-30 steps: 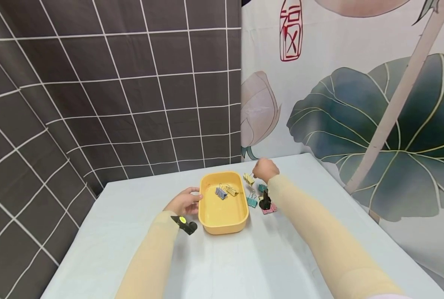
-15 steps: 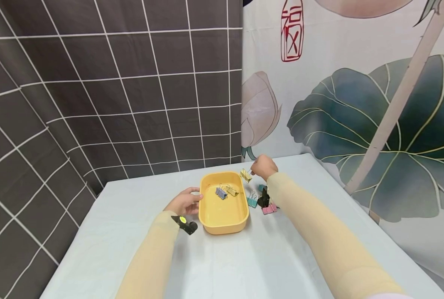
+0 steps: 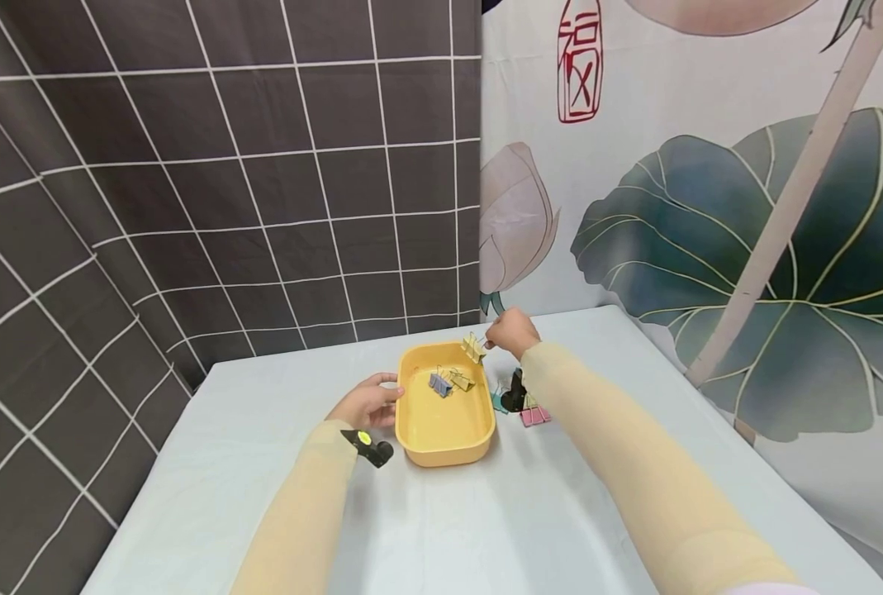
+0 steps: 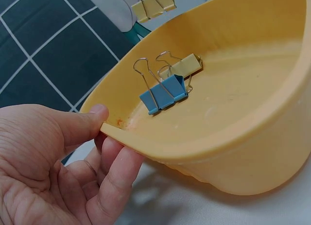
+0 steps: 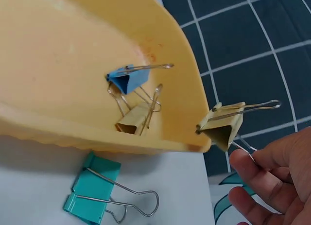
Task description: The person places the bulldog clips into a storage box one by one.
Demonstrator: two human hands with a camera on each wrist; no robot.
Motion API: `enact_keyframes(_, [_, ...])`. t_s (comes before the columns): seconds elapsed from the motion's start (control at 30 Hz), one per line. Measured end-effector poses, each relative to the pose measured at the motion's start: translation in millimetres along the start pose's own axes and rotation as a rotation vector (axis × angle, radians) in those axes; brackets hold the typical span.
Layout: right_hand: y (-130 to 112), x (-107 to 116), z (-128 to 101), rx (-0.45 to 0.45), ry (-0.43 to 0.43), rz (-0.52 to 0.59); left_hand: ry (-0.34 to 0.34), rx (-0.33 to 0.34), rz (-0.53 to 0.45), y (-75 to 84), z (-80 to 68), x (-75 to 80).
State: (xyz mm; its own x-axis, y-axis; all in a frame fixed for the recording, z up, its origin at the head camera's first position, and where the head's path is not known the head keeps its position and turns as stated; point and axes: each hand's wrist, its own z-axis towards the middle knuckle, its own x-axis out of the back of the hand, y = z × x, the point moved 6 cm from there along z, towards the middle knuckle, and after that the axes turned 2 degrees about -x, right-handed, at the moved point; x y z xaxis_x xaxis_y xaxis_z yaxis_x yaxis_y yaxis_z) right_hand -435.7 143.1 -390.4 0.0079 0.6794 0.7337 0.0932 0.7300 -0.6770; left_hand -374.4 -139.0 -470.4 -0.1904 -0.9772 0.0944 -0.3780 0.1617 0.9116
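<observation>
My left hand (image 3: 367,402) pinches the left rim of a yellow plastic tub (image 3: 444,456), thumb inside and fingers outside in the left wrist view. By one wire handle, my right hand (image 3: 514,332) holds a yellow binder clip (image 3: 474,348) in the air at the tub's right rim. Inside the tub lie a blue binder clip (image 4: 164,95) and another yellow binder clip (image 4: 183,67), close together. A teal binder clip (image 5: 92,187) rests on the table just outside the tub, below the right wrist.
A pink binder clip (image 3: 535,416) lies on the white-covered table (image 3: 441,529) to the tub's right, partly near the right wrist's black camera (image 3: 514,392). Behind the table hang a dark gridded cloth (image 3: 277,190) and a lotus-printed cloth (image 3: 634,248).
My right hand has moved left with the yellow binder clip, from beside the tub to its right rim. The left hand and tub have stayed put.
</observation>
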Motion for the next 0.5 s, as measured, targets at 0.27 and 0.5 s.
enact_keyframes(0.27, [-13.8,-9.5,-8.2,0.049,-0.024,-0.034,-0.005,-0.007,-0.004,0.0,-0.7,0.5])
enact_keyframes(0.5, [-22.7,-18.1,-9.9,0.059,-0.029,-0.061,-0.003,0.0,0.003,0.1,0.3,0.5])
